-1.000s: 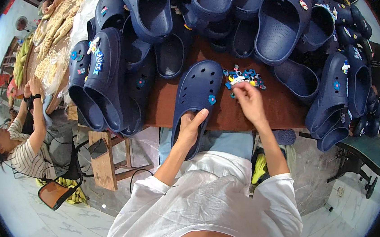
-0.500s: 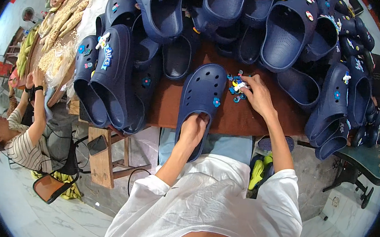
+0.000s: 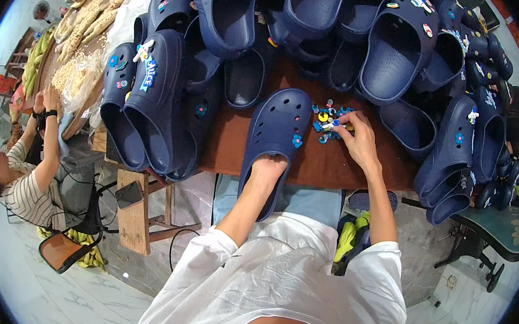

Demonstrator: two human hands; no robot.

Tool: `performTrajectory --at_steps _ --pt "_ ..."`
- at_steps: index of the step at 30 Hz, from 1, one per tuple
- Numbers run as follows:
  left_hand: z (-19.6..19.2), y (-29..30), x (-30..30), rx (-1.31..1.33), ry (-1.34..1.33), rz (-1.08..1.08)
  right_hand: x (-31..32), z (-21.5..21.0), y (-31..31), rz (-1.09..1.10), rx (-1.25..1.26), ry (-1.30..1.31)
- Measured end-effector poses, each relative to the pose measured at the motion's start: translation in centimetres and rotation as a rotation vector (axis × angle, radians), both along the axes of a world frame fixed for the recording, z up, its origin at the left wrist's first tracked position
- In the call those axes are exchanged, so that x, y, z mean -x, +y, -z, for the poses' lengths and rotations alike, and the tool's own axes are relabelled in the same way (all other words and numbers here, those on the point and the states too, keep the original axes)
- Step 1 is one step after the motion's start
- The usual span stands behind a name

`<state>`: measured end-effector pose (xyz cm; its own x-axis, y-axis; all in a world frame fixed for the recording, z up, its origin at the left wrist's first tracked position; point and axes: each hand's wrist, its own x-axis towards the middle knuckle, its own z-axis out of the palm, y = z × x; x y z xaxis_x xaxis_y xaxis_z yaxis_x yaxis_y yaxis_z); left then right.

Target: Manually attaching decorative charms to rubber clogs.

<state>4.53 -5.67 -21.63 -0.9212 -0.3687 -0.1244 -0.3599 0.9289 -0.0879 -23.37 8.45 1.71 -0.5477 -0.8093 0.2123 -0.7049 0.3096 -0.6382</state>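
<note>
Two hands work: left hand (image 3: 267, 167) tucked inside a navy clog (image 3: 275, 140), grip hidden; right hand (image 3: 360, 145) pinches a small charm from the charm pile (image 3: 328, 120). Brown tabletop (image 3: 327, 165), heaped clogs (image 3: 399, 44); pale tiled floor (image 3: 62, 296).

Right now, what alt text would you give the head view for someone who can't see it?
Seen from above, a person's left hand is tucked inside a navy clog on a brown table, while the right hand picks at a small pile of colourful charms. Many more navy clogs crowd the table.
</note>
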Motion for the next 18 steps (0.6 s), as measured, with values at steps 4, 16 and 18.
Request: performTrajectory --at_steps 4,16,18 --pt "-1.1 1.1 1.0 -0.061 0.050 -0.034 -0.4 -1.0 -0.3 0.017 0.037 -0.253" --pt "-4.7 3.5 -1.0 -0.266 0.184 -0.088 -2.1 -1.9 -3.2 -0.236 0.061 -0.785" --pt "-5.4 3.9 -1.2 -0.301 0.207 -0.099 -2.2 -2.1 -3.5 -0.212 0.012 -0.712"
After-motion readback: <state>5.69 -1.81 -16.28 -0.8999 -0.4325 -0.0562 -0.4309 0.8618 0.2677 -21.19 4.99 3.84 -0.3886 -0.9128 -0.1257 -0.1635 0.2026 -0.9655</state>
